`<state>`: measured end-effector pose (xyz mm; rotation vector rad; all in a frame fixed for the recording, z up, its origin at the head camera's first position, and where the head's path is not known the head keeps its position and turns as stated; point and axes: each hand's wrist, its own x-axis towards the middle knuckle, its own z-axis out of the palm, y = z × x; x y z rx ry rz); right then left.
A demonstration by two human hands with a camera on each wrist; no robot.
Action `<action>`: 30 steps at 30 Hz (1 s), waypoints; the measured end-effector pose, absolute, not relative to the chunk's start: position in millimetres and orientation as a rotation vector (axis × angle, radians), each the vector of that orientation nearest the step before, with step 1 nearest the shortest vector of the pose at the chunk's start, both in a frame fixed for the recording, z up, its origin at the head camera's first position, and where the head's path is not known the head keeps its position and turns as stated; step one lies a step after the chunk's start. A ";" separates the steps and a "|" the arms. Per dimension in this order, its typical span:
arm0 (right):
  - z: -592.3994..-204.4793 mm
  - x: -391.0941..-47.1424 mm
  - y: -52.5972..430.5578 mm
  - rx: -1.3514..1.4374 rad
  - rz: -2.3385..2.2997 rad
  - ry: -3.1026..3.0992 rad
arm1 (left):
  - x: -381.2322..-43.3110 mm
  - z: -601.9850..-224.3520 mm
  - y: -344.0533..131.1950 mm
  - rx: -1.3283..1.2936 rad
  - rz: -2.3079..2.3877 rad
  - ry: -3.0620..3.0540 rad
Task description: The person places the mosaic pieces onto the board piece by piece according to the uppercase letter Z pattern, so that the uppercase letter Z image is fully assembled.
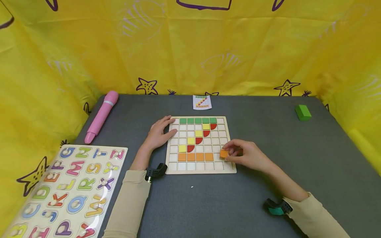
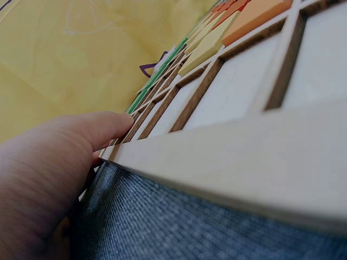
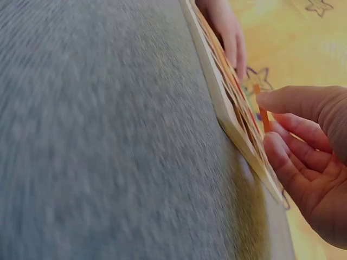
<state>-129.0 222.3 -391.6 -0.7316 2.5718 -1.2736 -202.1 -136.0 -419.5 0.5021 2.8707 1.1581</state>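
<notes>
A wooden grid board (image 1: 200,172) with white cells lies in the middle of the table, seen in the head view. Green squares (image 1: 197,121) line its top row, yellow squares (image 1: 190,141) and red quarter-round tiles (image 1: 198,141) step diagonally down to the left, and orange squares (image 1: 195,157) fill part of a lower row. My left hand (image 1: 159,132) rests on the board's upper left edge, its thumb (image 2: 111,127) lying over the rim. With thumb and fingers, my right hand (image 1: 245,153) pinches an orange square tile (image 1: 224,153), held tilted over the board's right side.
Behind the board lies a small pattern card (image 1: 202,102). A pink microphone-shaped toy (image 1: 101,117) is at the left, above a letter puzzle board (image 1: 80,181). A green block (image 1: 303,112) stands at the far right. Yellow cloth (image 1: 190,49) surrounds the table's back and sides.
</notes>
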 end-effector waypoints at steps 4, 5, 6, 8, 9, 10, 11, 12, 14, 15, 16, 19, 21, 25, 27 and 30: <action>-392.1 -127.9 212.9 -0.806 -1.252 2.561 | -202.7 -421.1 -136.3 0.508 1.160 2.872; -392.1 -127.4 211.2 -0.818 -1.243 2.567 | -202.9 -421.5 -136.4 0.512 1.163 2.873; -392.5 -127.2 209.9 -0.827 -1.232 2.574 | -202.9 -421.6 -136.6 0.517 1.166 2.873; -393.2 -126.7 207.5 -0.835 -1.211 2.587 | -202.8 -421.9 -136.9 0.528 1.166 2.877; -393.7 -126.5 206.5 -0.836 -1.205 2.590 | -202.7 -422.0 -136.9 0.533 1.168 2.877; -394.0 -126.3 205.5 -0.835 -1.202 2.592 | -202.6 -422.1 -136.9 0.536 1.169 2.877; -394.3 -126.2 204.7 -0.842 -1.200 2.593 | -202.6 -422.2 -136.9 0.535 1.170 2.875; -395.0 -126.1 204.3 -0.847 -1.201 2.589 | -202.4 -422.0 -136.9 0.535 1.168 2.875; -395.9 -126.0 203.2 -0.853 -1.208 2.585 | -202.3 -421.9 -136.7 0.531 1.170 2.872; -396.5 -126.0 203.0 -0.857 -1.210 2.582 | -202.2 -421.8 -136.5 0.530 1.169 2.872; -396.8 -125.9 202.8 -0.856 -1.213 2.580 | -202.1 -421.8 -136.4 0.529 1.169 2.871; -397.7 -125.9 202.7 -0.847 -1.227 2.573 | -201.4 -420.9 -135.8 0.532 1.172 2.870; -398.1 -125.7 203.1 -0.839 -1.237 2.568 | -200.9 -420.2 -135.3 0.533 1.175 2.868; -399.4 -125.6 204.0 -0.833 -1.258 2.557 | -200.2 -419.6 -135.0 0.535 1.179 2.867; -400.0 -125.3 204.1 -0.829 -1.271 2.551 | -200.3 -420.1 -134.8 0.533 1.176 2.867; -400.1 -124.7 205.0 -0.808 -1.301 2.544 | -200.4 -420.7 -134.7 0.532 1.165 2.870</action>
